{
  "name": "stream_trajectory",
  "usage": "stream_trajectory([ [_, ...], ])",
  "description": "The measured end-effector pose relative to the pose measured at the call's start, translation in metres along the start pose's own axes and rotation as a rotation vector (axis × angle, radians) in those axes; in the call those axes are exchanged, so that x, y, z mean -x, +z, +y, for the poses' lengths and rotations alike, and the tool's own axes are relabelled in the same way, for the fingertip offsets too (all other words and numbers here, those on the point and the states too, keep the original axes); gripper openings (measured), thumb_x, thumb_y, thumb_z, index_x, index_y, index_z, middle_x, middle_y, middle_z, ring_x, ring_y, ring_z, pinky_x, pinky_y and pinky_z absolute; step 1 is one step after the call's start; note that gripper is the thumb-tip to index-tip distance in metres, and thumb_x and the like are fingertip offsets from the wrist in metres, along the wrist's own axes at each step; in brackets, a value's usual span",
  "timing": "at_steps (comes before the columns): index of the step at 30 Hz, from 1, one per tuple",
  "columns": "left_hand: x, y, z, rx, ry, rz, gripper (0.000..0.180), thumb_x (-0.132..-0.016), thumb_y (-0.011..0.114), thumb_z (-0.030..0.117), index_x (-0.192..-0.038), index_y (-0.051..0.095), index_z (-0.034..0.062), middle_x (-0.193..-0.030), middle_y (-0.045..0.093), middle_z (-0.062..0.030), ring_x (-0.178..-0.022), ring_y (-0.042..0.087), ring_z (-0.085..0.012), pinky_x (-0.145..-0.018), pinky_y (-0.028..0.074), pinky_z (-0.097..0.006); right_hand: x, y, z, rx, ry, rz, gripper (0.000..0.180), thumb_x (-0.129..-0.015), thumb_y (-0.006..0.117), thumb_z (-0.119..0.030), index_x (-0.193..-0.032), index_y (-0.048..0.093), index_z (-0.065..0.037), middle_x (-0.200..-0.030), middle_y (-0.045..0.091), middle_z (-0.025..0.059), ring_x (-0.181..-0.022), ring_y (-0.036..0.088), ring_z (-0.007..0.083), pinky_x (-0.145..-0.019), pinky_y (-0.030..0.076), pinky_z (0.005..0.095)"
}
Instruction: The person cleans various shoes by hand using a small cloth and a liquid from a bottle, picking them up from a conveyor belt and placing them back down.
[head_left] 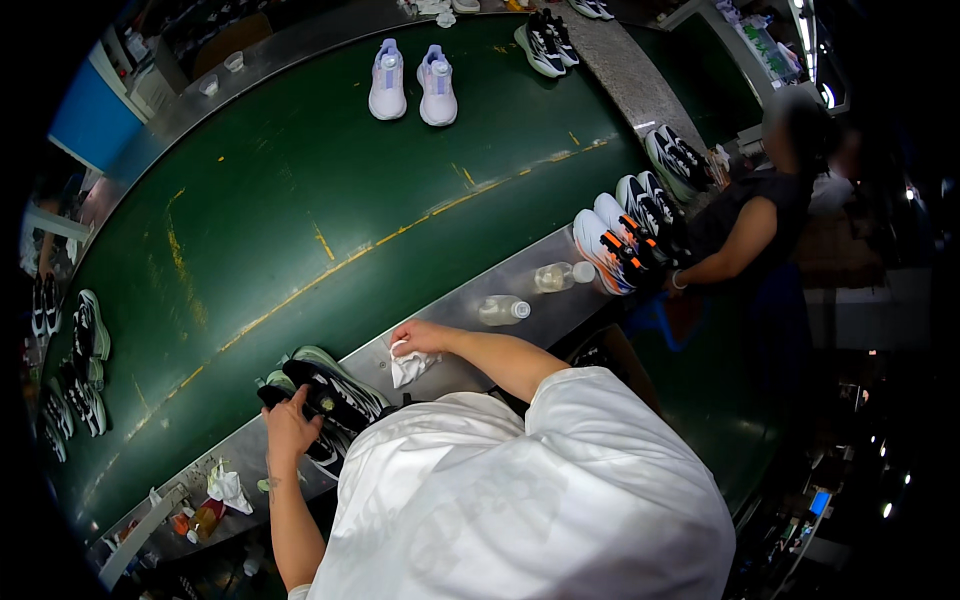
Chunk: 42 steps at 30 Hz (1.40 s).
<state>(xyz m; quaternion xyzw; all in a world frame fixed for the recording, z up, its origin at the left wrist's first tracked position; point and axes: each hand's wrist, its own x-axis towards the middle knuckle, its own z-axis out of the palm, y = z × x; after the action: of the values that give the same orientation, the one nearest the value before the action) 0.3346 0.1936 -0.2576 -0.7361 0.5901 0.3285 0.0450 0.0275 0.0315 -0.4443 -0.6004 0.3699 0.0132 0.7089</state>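
A pair of black, white and pale green sneakers lies at the belt's near edge, against my white shirt. My left hand grips the left sneaker near its black collar, one finger stretched along it; part of that shoe is hidden behind the hand. Beside it, the right sneaker rests tilted, its pale green sole facing the belt. To the right, my right hand is closed on a crumpled white cloth, held over the metal ledge and apart from the shoes.
A green conveyor belt carries white-lilac sneakers and black-white ones. Two clear bottles lie on the ledge, near orange-white sneakers. A co-worker stands at right. Bottles and a crumpled wipe sit lower left.
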Motion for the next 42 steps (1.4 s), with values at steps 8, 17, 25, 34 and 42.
stream_trajectory([
  [8,-0.032,0.010,-0.016,0.054,0.044,-0.152,0.059,-0.066,0.074,0.025,-0.118,0.068,-0.0028,-0.100,0.070,-0.0286,-0.099,0.067,-0.0426,-0.089,0.054,-0.046,0.007,-0.004,-0.017,0.161,-0.019,-0.035,0.023,-0.087,0.076,-0.020,-0.103,0.072,-0.004,-0.092,0.073,0.0039,-0.087,0.065,0.0117,-0.079,0.052,0.0295],
  [17,-0.076,-0.024,-0.016,0.045,0.068,-0.144,0.041,-0.068,0.061,0.018,-0.104,0.073,0.0027,-0.097,0.070,-0.0260,-0.096,0.068,-0.0411,-0.087,0.055,-0.047,0.016,-0.005,-0.024,-0.053,0.113,-0.072,0.024,-0.088,0.076,-0.019,-0.105,0.072,-0.003,-0.096,0.073,0.0052,-0.090,0.066,0.0127,-0.083,0.053,0.0301],
  [25,-0.195,-0.152,0.027,-0.194,0.014,0.059,0.028,-0.070,0.068,0.018,-0.095,0.076,0.0068,-0.091,0.074,-0.0171,-0.092,0.072,-0.0354,-0.078,0.059,-0.046,0.017,-0.008,-0.006,-0.037,0.127,-0.044,0.024,-0.089,0.073,-0.010,-0.111,0.069,0.000,-0.099,0.073,0.0063,-0.088,0.067,0.0128,-0.078,0.053,0.0280],
  [34,-0.272,-0.213,0.034,-0.444,0.007,0.569,0.051,-0.082,0.066,0.020,-0.131,0.060,0.0105,-0.127,0.056,-0.0232,-0.122,0.052,-0.0368,-0.100,0.039,-0.053,0.022,-0.010,-0.015,-0.216,0.200,-0.057,0.013,-0.091,0.070,-0.002,-0.104,0.070,0.000,-0.097,0.074,0.0062,-0.078,0.066,0.0099,-0.063,0.053,0.0237],
  [42,-0.238,-0.081,-0.005,0.130,0.041,0.170,0.029,-0.079,0.068,0.022,-0.102,0.068,0.0040,-0.097,0.069,-0.0241,-0.094,0.067,-0.0410,-0.083,0.053,-0.051,0.017,-0.010,-0.011,-0.259,0.212,-0.102,0.010,-0.091,0.069,-0.002,-0.101,0.070,0.000,-0.098,0.074,0.0076,-0.073,0.065,0.0104,-0.057,0.052,0.0241],
])
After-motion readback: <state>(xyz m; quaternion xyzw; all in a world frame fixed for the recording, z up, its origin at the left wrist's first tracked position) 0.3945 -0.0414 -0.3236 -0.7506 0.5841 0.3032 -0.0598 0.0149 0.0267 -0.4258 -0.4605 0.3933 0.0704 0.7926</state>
